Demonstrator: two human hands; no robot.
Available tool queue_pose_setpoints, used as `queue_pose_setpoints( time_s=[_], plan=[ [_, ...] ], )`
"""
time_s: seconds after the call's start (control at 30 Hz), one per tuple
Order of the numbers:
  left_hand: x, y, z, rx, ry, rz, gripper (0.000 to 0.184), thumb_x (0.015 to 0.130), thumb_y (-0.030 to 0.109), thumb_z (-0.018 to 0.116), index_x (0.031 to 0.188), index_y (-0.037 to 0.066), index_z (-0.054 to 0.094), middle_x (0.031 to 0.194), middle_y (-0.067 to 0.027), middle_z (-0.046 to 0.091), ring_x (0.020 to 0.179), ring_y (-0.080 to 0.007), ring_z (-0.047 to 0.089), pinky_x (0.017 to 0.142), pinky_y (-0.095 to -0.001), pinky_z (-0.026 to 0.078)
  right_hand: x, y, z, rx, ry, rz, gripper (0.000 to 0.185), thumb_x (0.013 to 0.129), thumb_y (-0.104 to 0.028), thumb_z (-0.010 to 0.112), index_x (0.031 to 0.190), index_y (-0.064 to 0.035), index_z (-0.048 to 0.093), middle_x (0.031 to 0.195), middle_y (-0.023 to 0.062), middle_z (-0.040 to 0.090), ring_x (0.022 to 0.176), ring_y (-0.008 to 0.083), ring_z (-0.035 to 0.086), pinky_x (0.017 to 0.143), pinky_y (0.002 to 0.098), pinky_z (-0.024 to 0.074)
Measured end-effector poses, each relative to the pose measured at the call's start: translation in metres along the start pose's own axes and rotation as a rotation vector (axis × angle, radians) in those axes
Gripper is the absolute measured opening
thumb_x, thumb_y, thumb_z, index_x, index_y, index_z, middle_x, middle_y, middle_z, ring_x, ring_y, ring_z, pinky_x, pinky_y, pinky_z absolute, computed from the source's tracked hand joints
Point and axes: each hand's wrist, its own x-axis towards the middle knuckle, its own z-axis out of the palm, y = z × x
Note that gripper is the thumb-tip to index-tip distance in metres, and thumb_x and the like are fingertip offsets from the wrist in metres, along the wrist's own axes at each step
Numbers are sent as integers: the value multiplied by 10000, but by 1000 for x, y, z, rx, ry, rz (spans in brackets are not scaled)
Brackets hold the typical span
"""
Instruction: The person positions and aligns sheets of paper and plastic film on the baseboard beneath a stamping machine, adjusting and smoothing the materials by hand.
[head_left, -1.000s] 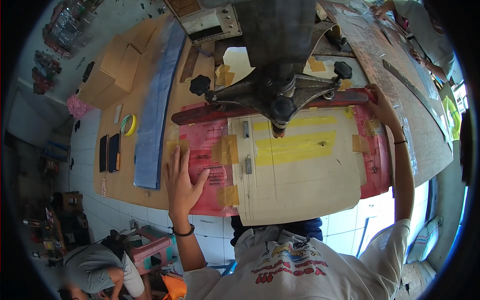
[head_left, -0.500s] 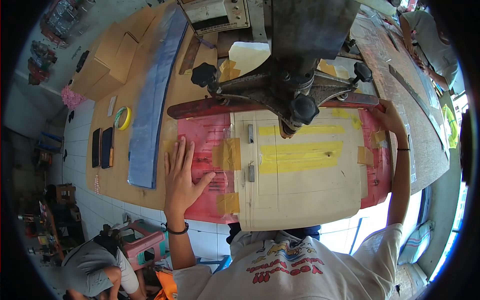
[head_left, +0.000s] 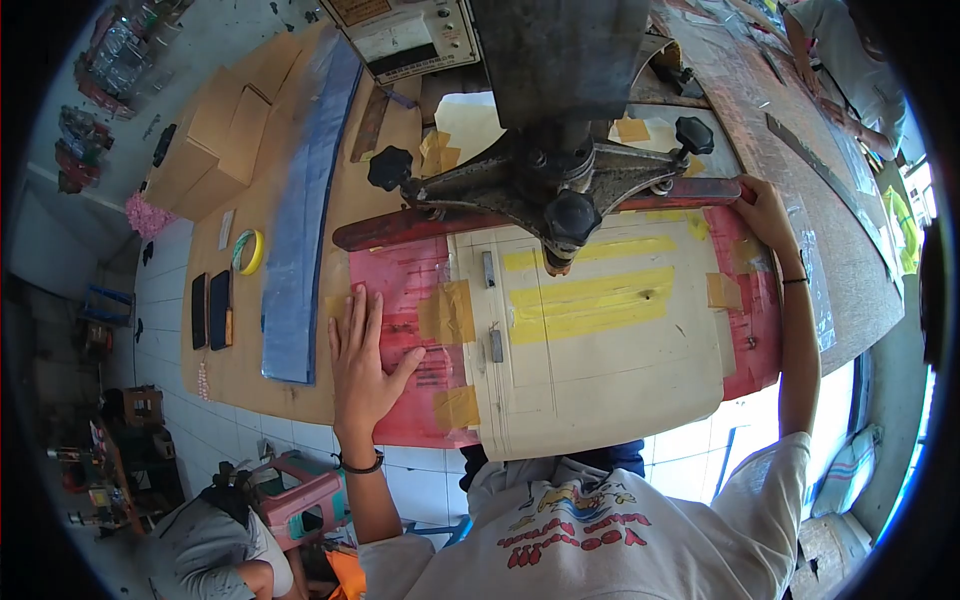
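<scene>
My left hand (head_left: 370,365) lies flat, fingers spread, on the red plastic sheet (head_left: 400,275) at the left side of a beige board (head_left: 610,390). The board carries yellow tape strips (head_left: 590,305), two small metal pieces (head_left: 496,346) and brown tape patches (head_left: 447,312) along its edge. At the right end of the long red bar (head_left: 390,230) is my right hand (head_left: 765,215), its fingers closed round the bar's tip. The bar hangs under a black metal bracket (head_left: 500,180) with black knobs, part of a press, and crosses the board's far part.
A long blue plastic sheet (head_left: 305,240), a yellow tape roll (head_left: 247,252), two dark phone-like objects (head_left: 220,310) and cardboard boxes (head_left: 215,140) occupy the left. A metal ruler-like strip (head_left: 830,165) lies right. Other people (head_left: 850,70) are at the upper right and lower left (head_left: 215,540).
The view has shifted and tilted slightly, so the press and bar appear further left. Both hands keep their places, the left on the red sheet, the right at the bar's end.
</scene>
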Motion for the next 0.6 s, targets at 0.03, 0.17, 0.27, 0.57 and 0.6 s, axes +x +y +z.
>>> queue_pose_setpoints(
  time_s=[0.03,0.17,0.27,0.57,0.6],
  plan=[
    [1,-1,0,-1,-2,5,946,887,584,668,1588,48,327,1670,-193,253,1549,-363,220,1251,-567,124,-1,-3,-2,-6,-10,8,282,880,-211,716,1077,-10,726,862,161,727,797,233,709,762,377,531],
    [4,-2,-1,-10,-4,14,943,892,586,660,1589,47,325,1669,-193,254,1550,-363,218,1253,-562,123,1,4,-3,12,-40,7,289,883,-231,713,1079,-19,727,861,160,724,796,236,707,761,380,530],
    [7,-3,-1,-7,-3,19,939,893,578,662,1589,47,324,1668,-193,258,1550,-362,217,1254,-558,118,0,2,-3,10,-39,2,291,882,-237,709,1075,-20,726,858,162,719,787,246,700,759,383,528],
    [6,-5,0,-7,2,31,951,877,571,677,1590,48,325,1665,-192,266,1553,-353,217,1254,-560,113,1,-1,-11,10,-89,40,288,882,-225,701,1077,-14,715,870,163,708,795,247,680,766,390,518],
    [6,-5,0,-9,1,35,953,875,570,679,1590,49,324,1666,-192,266,1553,-352,217,1253,-561,113,1,-2,-12,10,-96,39,286,881,-224,702,1073,-13,715,863,160,705,790,242,676,763,388,517]
  ],
)
